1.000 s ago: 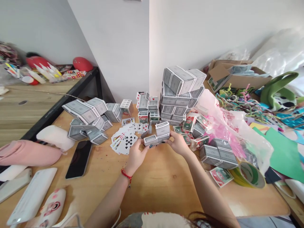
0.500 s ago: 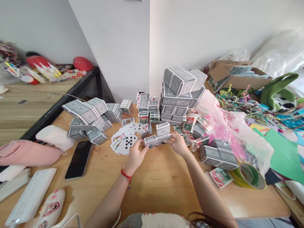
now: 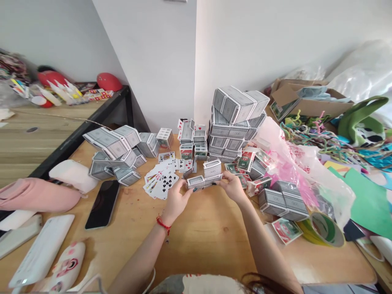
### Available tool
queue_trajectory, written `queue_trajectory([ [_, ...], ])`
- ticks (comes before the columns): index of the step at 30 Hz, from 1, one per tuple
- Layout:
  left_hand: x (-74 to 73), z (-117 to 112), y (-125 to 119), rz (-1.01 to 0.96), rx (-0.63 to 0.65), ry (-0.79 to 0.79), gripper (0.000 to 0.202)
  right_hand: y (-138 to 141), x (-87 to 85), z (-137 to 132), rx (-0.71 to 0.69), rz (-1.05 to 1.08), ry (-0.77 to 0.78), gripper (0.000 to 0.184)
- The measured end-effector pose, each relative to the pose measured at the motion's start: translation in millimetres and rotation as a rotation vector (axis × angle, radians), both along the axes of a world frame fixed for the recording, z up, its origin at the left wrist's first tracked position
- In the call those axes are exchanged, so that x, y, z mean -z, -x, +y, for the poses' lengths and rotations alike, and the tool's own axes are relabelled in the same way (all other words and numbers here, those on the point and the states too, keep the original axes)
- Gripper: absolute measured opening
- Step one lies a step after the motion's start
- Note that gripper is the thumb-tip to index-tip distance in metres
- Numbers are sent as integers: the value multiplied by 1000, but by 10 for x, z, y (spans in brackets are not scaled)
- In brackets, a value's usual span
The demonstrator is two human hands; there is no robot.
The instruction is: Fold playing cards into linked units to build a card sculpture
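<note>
Both of my hands meet at the middle of the wooden table (image 3: 199,232) on a small structure of folded playing cards (image 3: 204,178), a low grey-backed piece with a cube on top. My left hand (image 3: 177,201), with a red string at the wrist, pinches its left end. My right hand (image 3: 232,185) grips its right end. A fan of face-up cards (image 3: 161,179) lies just left of my left hand. Behind stands a tall stack of card cubes (image 3: 234,122) against the wall.
A heap of card cubes (image 3: 118,153) lies at the left, a black phone (image 3: 102,199) in front of it. Loose card boxes (image 3: 283,202), a pink plastic bag (image 3: 284,163), a tape roll (image 3: 321,229) and green paper (image 3: 366,202) crowd the right. Pink and white cases (image 3: 36,196) lie far left.
The view has shifted slightly to the right. My hands stay on the card structure with hardly any movement.
</note>
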State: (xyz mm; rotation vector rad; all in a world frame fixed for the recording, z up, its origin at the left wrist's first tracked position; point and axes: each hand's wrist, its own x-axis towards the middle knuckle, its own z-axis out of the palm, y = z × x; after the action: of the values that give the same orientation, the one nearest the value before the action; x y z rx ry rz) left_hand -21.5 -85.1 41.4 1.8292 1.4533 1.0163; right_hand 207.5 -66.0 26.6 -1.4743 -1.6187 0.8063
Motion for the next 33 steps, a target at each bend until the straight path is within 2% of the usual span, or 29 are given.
queue_trajectory([
  [3, 6, 6, 19, -10, 18, -11, 19, -7, -18, -26, 8, -45, -13, 13],
  [9, 59, 21, 48, 25, -4, -63, 9, 26, -57, -100, 24, -105, -33, 10],
  [14, 83, 48, 44, 38, 21, -120, 6, 53, -24, -139, 61, -118, -56, 9],
  [33, 130, 111, 45, 14, 50, -171, 11, 88, 46, -147, 100, -145, -120, 21],
])
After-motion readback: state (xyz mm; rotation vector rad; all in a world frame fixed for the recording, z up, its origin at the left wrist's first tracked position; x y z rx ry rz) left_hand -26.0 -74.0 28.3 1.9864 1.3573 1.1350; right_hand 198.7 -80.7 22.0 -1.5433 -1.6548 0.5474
